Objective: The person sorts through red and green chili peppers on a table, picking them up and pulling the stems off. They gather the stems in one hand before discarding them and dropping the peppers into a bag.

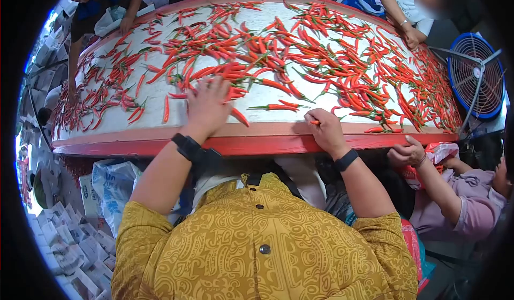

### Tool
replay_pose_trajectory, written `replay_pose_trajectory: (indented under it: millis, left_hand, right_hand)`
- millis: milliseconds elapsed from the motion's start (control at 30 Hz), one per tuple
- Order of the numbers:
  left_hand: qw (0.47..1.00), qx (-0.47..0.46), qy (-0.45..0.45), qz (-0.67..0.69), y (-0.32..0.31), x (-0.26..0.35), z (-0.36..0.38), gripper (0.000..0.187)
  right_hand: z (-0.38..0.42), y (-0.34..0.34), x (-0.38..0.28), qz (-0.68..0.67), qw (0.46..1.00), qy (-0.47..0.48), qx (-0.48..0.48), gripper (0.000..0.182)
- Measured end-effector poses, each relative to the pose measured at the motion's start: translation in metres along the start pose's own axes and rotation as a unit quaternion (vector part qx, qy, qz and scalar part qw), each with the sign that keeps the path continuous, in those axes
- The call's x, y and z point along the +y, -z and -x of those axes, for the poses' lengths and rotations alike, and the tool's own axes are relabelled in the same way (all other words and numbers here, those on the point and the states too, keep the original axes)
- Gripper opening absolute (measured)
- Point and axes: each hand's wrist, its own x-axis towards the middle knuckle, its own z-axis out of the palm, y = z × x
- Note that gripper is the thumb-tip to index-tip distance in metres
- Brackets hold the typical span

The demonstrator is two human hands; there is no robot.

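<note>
Red chillies with green stems [230,48] lie spread in loose heaps over a white tabletop [235,120]. My left hand [208,108] reaches flat over the near edge of one heap, its fingers stretched out and slightly blurred at the chillies. One chilli [240,117] lies just right of that hand, and another [166,109] to its left. By the front edge, my right hand [327,131] is closed, with the red end of a chilli [315,122] showing at its fingertips. A pair of chillies [278,107] lies between my hands.
A raised wooden rim with a red front [251,145] borders the table. A blue-edged fan [476,75] stands at the right. Other people's hands reach in at the far left [126,24], far right [412,36] and near right [408,151]. Plastic bags [113,185] hang below left.
</note>
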Motion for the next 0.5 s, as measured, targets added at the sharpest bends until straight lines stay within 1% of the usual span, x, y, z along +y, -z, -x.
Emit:
replay_pose_trajectory:
  millis: [67,100,167,200,233,267,300,367,400,467,500]
  left_hand:
    - [0.990,-0.069,0.101,-0.068,0.013,-0.012,-0.011,0.057]
    - [0.990,-0.067,0.099,-0.070,0.013,-0.012,-0.016,0.057]
    - [0.992,0.099,0.082,-0.009,0.013,-0.006,-0.025,0.050]
    - [0.992,0.099,0.081,-0.010,0.012,0.002,-0.033,0.050]
    - [0.983,0.155,-0.019,0.099,0.009,0.015,-0.043,0.045]
    - [0.949,0.207,-0.117,0.206,0.004,0.029,-0.052,0.040]
    - [0.949,0.206,-0.116,0.206,-0.001,0.045,-0.060,0.040]
    - [0.941,0.175,-0.168,0.234,-0.013,0.074,-0.075,0.029]
    - [0.942,0.174,-0.166,0.234,-0.017,0.081,-0.081,0.029]
    - [0.966,0.101,-0.130,0.201,-0.023,0.092,-0.094,0.026]
    - [0.960,0.118,-0.137,0.212,-0.023,0.094,-0.099,0.025]
  right_hand:
    - [0.002,0.011,0.002,0.007,0.999,-0.002,-0.031,0.007]
    - [0.003,0.014,0.006,0.022,0.999,0.001,-0.036,0.007]
    - [0.005,0.019,0.015,0.019,0.999,0.008,-0.025,0.008]
    - [0.005,0.022,0.020,0.016,1.000,0.015,-0.017,0.008]
    - [0.006,0.026,0.024,0.016,1.000,0.015,-0.017,0.008]
    - [0.007,0.031,0.027,0.026,0.999,0.017,-0.022,0.009]
    - [0.007,0.035,0.031,0.035,0.999,0.018,-0.027,0.009]
    - [0.009,0.041,0.042,0.029,0.999,0.020,-0.027,0.006]
    - [0.011,0.045,0.047,0.023,0.999,0.021,-0.026,0.004]
    - [0.013,0.053,0.053,0.015,0.999,0.026,-0.021,0.004]
    - [0.014,0.058,0.057,0.009,0.999,0.030,-0.012,0.004]
